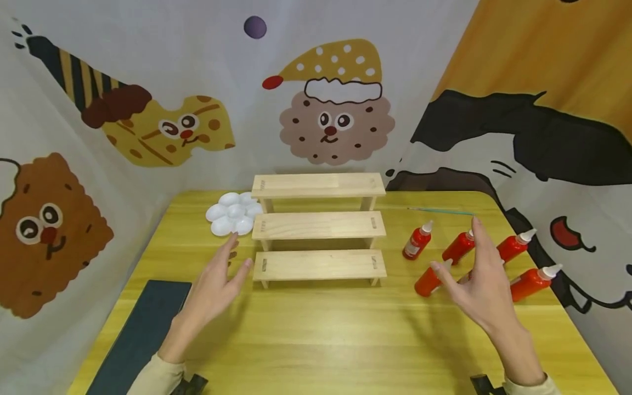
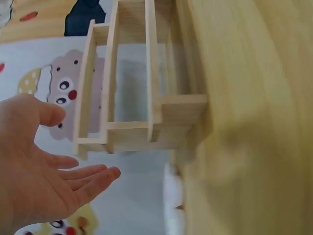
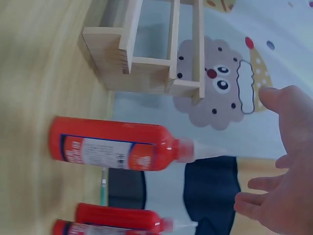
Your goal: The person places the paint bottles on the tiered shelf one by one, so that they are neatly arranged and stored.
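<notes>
Between the left fingers (image 1: 223,253) and the right fingers (image 1: 485,244) — a pale three-tier wooden rack (image 1: 320,225), upright, level planks rising in steps away from the fingers. Just beyond the left fingertips, a white flower-shaped palette (image 1: 229,213), flat, round wells facing up, one edge partly hidden by the rack. Around and below the right fingers — six red to orange-red bottles (image 1: 417,242), upright, white pointed nozzles on top, one mostly covered.

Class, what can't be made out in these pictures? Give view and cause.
Head view: most of one red bottle, behind the right hand.
Head view: right edge of the white palette, behind the wooden shelf.
Head view: near end of the dark slab, cut off by the bottom edge.
Right wrist view: small print on the nearest label, blurred.
</notes>
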{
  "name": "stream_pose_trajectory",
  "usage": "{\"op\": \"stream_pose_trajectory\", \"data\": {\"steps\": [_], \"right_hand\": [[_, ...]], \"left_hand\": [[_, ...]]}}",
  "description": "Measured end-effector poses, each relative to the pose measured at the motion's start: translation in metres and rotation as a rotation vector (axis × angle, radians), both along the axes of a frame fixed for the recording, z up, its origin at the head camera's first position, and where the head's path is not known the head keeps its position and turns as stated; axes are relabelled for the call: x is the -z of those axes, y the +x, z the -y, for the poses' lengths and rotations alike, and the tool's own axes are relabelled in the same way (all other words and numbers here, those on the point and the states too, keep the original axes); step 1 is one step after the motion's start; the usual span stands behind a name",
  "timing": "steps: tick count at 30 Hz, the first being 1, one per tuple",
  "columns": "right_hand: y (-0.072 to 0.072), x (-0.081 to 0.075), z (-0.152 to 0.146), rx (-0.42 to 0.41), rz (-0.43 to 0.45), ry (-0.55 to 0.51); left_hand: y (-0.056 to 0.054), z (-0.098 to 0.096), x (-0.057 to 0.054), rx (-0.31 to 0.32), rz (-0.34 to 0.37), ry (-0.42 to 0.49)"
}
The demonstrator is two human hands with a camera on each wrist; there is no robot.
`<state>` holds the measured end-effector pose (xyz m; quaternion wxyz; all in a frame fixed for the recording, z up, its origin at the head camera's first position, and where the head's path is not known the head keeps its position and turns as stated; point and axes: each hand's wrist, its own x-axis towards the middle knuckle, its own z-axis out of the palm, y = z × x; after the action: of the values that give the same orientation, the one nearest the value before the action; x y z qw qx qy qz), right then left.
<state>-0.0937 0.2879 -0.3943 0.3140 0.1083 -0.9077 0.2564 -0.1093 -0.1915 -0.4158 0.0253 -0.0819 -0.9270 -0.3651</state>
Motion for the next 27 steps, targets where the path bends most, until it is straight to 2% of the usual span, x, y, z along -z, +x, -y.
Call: {"op": "stream_pose_trajectory", "data": {"steps": [6, 13, 16, 20, 27], "right_hand": [[0.008, 0.016, -0.002, 0.012, 0.064, -0.177], [0.016, 0.049, 0.0, 0.089, 0.185, -0.288], [0.017, 0.064, 0.001, 0.098, 0.232, -0.323], [0.015, 0.081, 0.003, 0.088, 0.27, -0.364], [0.013, 0.097, 0.008, 0.085, 0.351, -0.383]], "left_hand": [[-0.011, -0.001, 0.019, -0.041, 0.096, 0.185], [-0.018, -0.007, 0.041, -0.115, 0.225, 0.347], [-0.021, -0.013, 0.05, -0.142, 0.274, 0.408], [-0.024, -0.018, 0.061, -0.147, 0.3, 0.473], [-0.022, -0.02, 0.071, -0.148, 0.289, 0.54]]}}
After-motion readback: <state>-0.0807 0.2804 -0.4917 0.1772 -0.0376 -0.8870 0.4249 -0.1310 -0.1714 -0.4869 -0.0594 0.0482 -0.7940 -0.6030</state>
